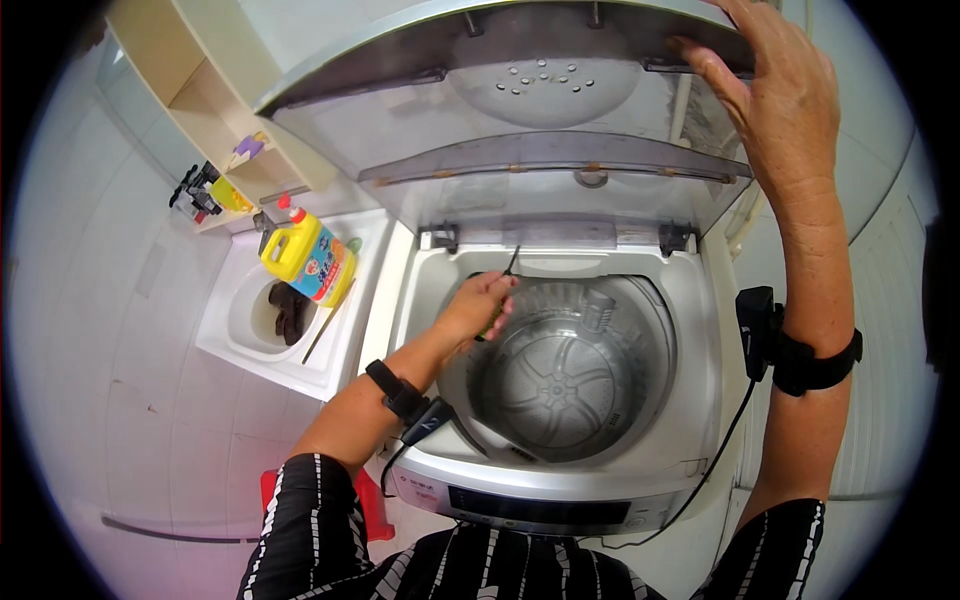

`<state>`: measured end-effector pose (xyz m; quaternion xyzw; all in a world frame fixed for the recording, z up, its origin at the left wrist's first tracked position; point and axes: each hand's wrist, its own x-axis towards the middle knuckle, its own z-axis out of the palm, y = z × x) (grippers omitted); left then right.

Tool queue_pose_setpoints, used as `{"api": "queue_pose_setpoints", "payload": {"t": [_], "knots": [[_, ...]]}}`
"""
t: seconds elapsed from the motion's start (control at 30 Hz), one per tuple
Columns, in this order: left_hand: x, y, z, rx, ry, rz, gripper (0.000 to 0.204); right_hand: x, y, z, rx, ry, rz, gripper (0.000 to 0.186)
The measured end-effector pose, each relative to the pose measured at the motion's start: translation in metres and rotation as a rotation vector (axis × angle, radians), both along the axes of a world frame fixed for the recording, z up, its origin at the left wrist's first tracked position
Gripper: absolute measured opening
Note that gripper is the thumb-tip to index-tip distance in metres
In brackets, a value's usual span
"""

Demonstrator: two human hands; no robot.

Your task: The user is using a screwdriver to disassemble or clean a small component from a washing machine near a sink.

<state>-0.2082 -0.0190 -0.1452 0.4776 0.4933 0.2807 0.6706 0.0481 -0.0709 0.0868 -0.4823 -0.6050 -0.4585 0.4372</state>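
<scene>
Forearms enter from the lower edge. Left hand (480, 305), fingers curled tight around a thin dark brush-like tool (510, 265), works at the back-left rim of the washing machine (560, 500), just above the empty steel drum (560, 375). Right hand (785, 95), fingers spread wide, props the folded lid (520, 110) by its top edge. Risk, judged: a slip of that grip would likely drop the lid onto the left wrist; a loosened tool could fall into the drum gap. Beyond, at the sink's (225, 340) back edge, a yellow detergent bottle (305, 258) lies tilted.
</scene>
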Motion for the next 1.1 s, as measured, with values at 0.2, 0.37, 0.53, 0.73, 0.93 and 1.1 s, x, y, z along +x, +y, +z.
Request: {"api": "queue_pose_setpoints", "payload": {"t": [0.2, 0.37, 0.53, 0.73, 0.93, 1.1], "knots": [[-0.013, 0.016, 0.000, 0.113, 0.199, -0.142, 0.030, -0.004, -0.004, 0.000, 0.011, -0.033, 0.034, 0.036], [-0.011, 0.018, 0.011, 0.128, 0.259, -0.225, 0.029, 0.004, 0.000, 0.001, -0.033, -0.003, -0.067, 0.036], [-0.014, 0.021, 0.013, 0.137, 0.272, -0.254, 0.030, 0.004, 0.002, 0.000, -0.032, -0.001, -0.072, 0.036], [-0.014, 0.026, 0.016, 0.142, 0.297, -0.299, 0.031, -0.006, -0.001, -0.002, 0.064, -0.038, 0.034, 0.036], [-0.009, 0.032, 0.015, 0.153, 0.263, -0.361, 0.034, 0.008, 0.014, 0.001, 0.033, -0.004, 0.106, 0.034], [0.005, 0.031, 0.017, 0.151, 0.274, -0.380, 0.034, -0.004, -0.003, -0.002, 0.064, -0.061, 0.087, 0.036]]}}
